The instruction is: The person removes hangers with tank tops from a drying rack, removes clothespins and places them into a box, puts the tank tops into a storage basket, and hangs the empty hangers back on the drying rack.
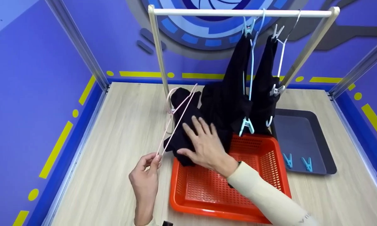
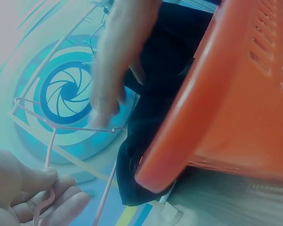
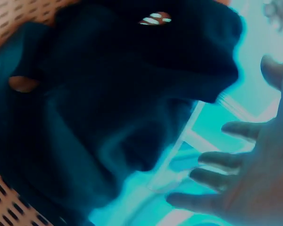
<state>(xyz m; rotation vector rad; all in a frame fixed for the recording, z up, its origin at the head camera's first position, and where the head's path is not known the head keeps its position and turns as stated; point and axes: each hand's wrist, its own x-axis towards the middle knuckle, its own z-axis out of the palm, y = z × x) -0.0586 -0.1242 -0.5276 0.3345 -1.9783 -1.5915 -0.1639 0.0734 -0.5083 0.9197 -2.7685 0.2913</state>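
left hand [image 1: 144,177]: thin pink wire hanger [image 1: 177,117] is pinched at its lower end between thumb and fingertips; hanger is held slanted up toward the rack post
right hand [image 1: 204,142]: fingers spread and straight, laid flat on the black garment [image 1: 183,125]; nothing is clenched
black garment: draped over the back-left rim of the orange perforated plastic basket [image 1: 257,201], partly threaded by the hanger; basket is set on the pale wood table [image 1: 113,150]
white tube rack [image 1: 238,12]: two dark garments are hung on clipped hangers
grey tray [image 1: 325,138]: right of basket; two blue pegs inside
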